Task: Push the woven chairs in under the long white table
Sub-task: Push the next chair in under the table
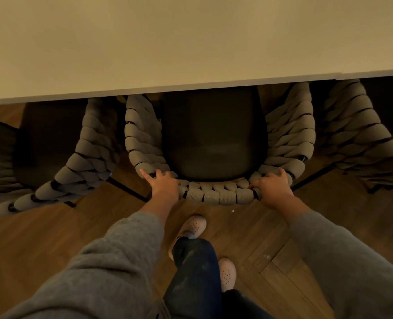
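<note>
- While clasping woven chair with right hand, pressing with flat left hand, push straight under white table
- Avoid neighbour chairs at table

Both arms stretch out toward the far side, grey sleeves pulled down close to the bare wrists. The left hand lies palm-down on the woven chair back, forefinger straight and pointing far-left along the rim, thumb lifted. Its other fingers are hidden. Over on the right, the right hand clamps the same rim, fingers curled over the top and knuckles up. Down below, the forward foot is planted ahead of the other.
</note>
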Demonstrator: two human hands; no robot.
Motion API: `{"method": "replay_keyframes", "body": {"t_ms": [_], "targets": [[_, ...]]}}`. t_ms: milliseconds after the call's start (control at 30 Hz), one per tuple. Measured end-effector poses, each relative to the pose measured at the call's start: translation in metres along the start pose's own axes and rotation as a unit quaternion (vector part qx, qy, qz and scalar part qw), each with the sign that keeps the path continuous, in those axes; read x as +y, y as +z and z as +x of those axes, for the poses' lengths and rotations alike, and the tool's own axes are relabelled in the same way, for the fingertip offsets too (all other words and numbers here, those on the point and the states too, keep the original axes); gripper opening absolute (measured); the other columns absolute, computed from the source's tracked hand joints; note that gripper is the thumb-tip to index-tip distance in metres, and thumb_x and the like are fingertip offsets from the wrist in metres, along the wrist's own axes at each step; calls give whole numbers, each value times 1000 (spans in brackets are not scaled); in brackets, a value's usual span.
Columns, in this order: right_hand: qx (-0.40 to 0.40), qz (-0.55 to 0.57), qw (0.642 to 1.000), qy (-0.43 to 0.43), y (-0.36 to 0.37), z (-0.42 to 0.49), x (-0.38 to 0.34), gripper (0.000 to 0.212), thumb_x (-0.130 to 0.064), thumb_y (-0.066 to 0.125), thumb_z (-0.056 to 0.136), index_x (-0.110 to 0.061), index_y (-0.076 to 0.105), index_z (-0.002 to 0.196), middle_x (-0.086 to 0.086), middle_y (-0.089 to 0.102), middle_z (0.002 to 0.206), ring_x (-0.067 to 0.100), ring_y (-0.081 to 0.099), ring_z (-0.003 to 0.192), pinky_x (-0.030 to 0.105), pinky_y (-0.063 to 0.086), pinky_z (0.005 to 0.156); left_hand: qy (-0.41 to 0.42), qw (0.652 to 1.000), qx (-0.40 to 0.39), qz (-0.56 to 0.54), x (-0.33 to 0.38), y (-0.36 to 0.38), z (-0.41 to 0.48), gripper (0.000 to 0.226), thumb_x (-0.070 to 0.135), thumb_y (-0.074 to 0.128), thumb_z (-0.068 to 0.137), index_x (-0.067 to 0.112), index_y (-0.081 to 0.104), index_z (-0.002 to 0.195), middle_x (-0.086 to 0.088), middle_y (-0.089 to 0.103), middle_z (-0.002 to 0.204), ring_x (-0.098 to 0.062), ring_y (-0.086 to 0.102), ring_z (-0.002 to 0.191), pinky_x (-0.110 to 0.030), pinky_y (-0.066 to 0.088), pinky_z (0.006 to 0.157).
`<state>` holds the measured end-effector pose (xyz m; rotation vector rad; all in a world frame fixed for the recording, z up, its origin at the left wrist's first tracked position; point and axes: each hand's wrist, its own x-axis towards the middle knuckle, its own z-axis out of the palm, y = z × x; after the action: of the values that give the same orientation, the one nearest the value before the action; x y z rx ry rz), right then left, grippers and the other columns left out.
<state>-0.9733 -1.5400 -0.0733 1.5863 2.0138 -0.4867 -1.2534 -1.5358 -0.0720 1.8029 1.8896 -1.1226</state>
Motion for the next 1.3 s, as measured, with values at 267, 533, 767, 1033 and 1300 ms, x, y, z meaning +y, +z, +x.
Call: {"method": "replay_keyframes", "body": {"t_ms": [267,533,767,1033,1300], "targets": [[-10,-8,1000,-3,1,4,1,29,-35,55,94,-46,55,121,-12,58,127,20,42,130,59,5,117,-17,1000,-8,24,4,2,8,57,35,60,89,38,41,143,-9,32,151,-41,13,143,-82,-5,97],[-6,-16,1000,-5,1,-2,0,29,-34,54,95,-46,55,121,-10,59,125,19,45,126,55,11,116,-12,1000,17,23,3,9,0,46,27,56,92,33,49,137,-9,42,139,-37,29,134,-81,-3,101],[-19,-25,1000,-3,-4,0,0,33,-34,54,96,-45,53,127,-9,56,130,21,42,129,58,10,117,-12,1000,-2,29,4,3,5,52,30,58,91,34,45,141,-9,39,144,-37,27,136,-81,-2,101],[-60,-32,997,-25,-9,-1,-1,63,-32,55,95,-35,26,150,2,31,156,28,18,147,58,5,119,40,986,-145,72,-3,-26,2,77,52,64,85,30,30,151,-9,22,158,-38,13,146,-79,-4,103],[115,131,985,1,15,-39,63,99,-70,55,82,-35,-2,155,2,4,165,21,-5,151,43,-7,120,237,960,-135,-68,67,-88,-3,93,72,57,79,27,23,154,-5,21,160,-31,16,147,-61,-1,116]]}}
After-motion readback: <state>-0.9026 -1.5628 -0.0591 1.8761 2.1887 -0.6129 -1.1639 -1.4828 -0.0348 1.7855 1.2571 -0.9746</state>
